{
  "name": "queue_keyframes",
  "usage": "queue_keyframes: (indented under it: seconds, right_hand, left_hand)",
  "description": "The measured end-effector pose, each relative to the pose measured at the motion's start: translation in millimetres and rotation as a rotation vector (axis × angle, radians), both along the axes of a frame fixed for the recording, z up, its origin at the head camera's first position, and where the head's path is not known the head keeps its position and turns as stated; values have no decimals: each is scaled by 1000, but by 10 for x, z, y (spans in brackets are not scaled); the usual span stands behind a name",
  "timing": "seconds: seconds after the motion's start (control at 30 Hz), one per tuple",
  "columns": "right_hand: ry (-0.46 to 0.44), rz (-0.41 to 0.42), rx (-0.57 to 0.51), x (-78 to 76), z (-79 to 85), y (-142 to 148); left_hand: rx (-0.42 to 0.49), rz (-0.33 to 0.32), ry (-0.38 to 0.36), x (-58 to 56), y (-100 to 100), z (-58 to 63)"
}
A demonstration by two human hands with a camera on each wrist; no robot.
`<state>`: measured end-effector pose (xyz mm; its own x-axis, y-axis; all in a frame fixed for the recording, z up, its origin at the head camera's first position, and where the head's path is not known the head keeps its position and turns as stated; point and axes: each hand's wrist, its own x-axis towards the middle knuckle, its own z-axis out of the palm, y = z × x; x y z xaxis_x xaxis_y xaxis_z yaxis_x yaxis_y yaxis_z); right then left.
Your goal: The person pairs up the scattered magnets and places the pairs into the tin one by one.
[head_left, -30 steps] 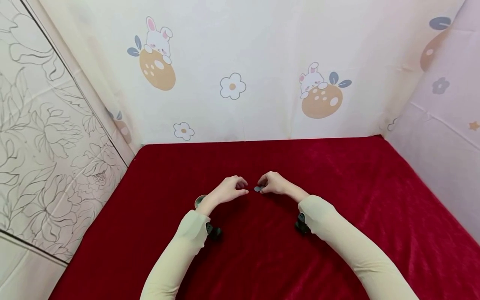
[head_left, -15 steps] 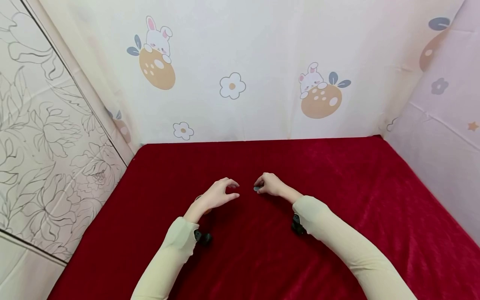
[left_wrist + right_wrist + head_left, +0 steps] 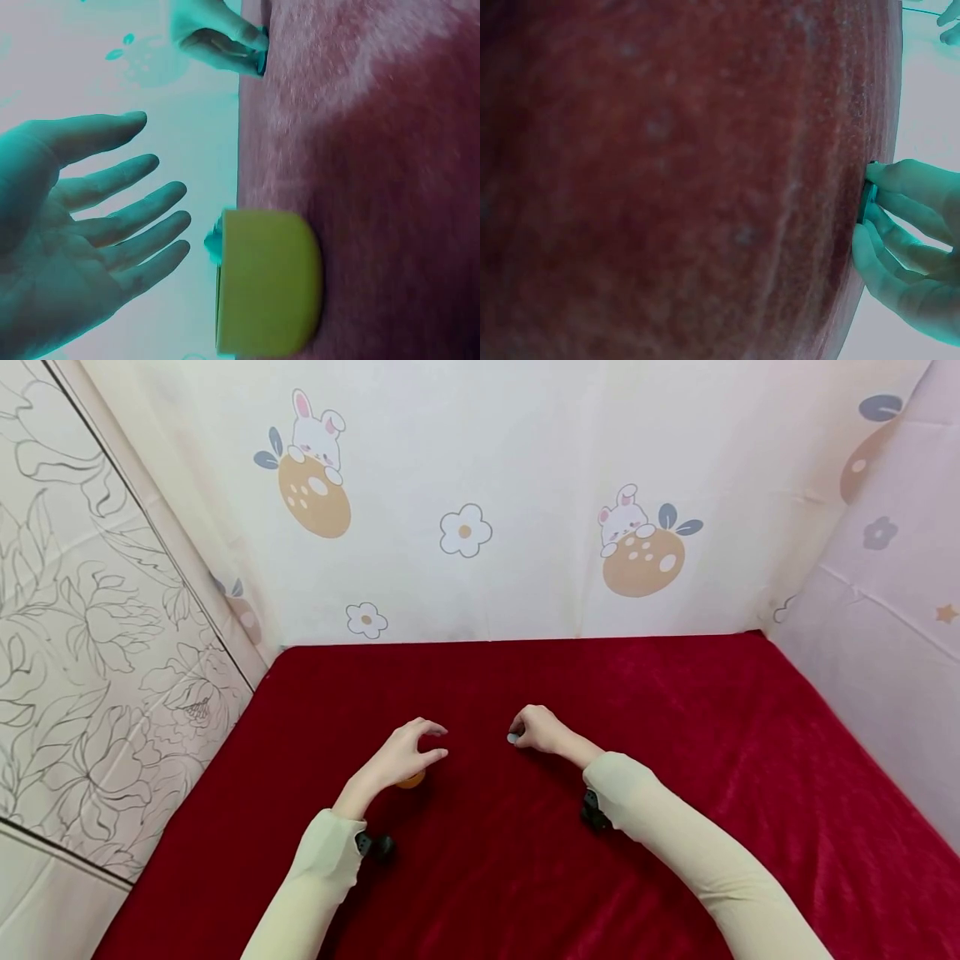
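My left hand (image 3: 401, 756) hovers over the red cloth with spread, relaxed fingers and holds nothing. Beneath it is a small orange bowl (image 3: 410, 782), mostly hidden by the hand in the head view. The left wrist view shows the bowl (image 3: 270, 281) as yellow, beside the fingers and apart from them, with a bluish thing (image 3: 214, 241) showing at its rim; its kind is unclear. On the right, my right hand (image 3: 542, 728) pinches a small grey disc (image 3: 512, 738) at the cloth. In the right wrist view, thumb and fingertips grip the edges of the disc (image 3: 867, 201).
Red velvety cloth (image 3: 480, 860) covers the table. A pale printed curtain (image 3: 540, 460) hangs along the back edge, with a flower-patterned panel (image 3: 105, 593) on the left and another curtain (image 3: 892, 635) on the right. Dark wrist cameras sit under both cuffs.
My left hand has moved left and toward me, away from the disc, uncovering part of the orange bowl. The right hand has shifted slightly left, staying at the disc.
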<state>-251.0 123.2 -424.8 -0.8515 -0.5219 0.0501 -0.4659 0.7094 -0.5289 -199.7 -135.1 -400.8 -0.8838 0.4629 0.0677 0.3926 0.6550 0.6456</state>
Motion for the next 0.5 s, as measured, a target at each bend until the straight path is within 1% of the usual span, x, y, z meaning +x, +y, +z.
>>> queue_keyframes:
  seconds: [0.13,0.17,0.27,0.37,0.5]
  right_hand:
    - [3,12,-6,12,19,-14]
    - [4,14,-6,19,24,-21]
    - [-15,17,-23,46,46,-58]
    - [-15,35,-39,69,72,-111]
    - [-9,56,-61,93,107,-192]
  left_hand:
    - [2,25,-36,38,-91,11]
    - [-2,29,-35,45,-115,9]
    - [-5,35,-18,64,-181,-10]
    - [-19,40,9,79,-250,-43]
    - [-18,45,14,105,-332,-78]
